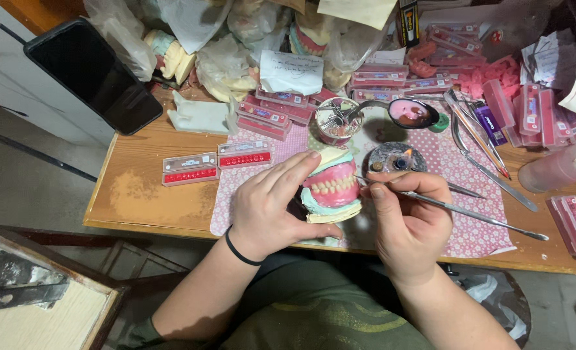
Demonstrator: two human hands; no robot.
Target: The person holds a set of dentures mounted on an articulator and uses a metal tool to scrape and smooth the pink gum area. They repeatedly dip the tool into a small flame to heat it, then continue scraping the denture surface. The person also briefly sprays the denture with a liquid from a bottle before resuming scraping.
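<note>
Bench (145,207): wooden, crowded along the back edge; front edge kept near the body so work sits close under the eyes.
Mat (456,175): pink dotted sheet under the working zone, probably placed to catch wax scraps and protect the wood.
Phone (93,74): dark slab at far left, well apart from the work.
Plaster casts (178,58): bagged and loose, heaped at the back, out of the hands' path.
Tooth cards (216,162): flat pink and red strips left of the mat, more stacked behind and to the right; laid face up, within reach.
Left hand (268,207): closed around the denture model, fingers across the top, thumb beneath; grip steadies the piece and turns the teeth toward the tool.
Right hand (408,220): closed in a pen-like pinch on the wax instrument, close to its working end, apparently for fine control.
Denture model (332,185): pink gums with pale teeth on bluish-white casts, held upright above the front edge of the bench, between both hands.
Wax instrument (469,214): slim metal rod, tip touching or just beside the model's right side; exact contact not discernible.
Burner (397,159): small round lamp with a lit flame, just behind the model, near enough for warming the tip.
Spoon (411,113): dark bowl holding pink wax, behind the burner.
</note>
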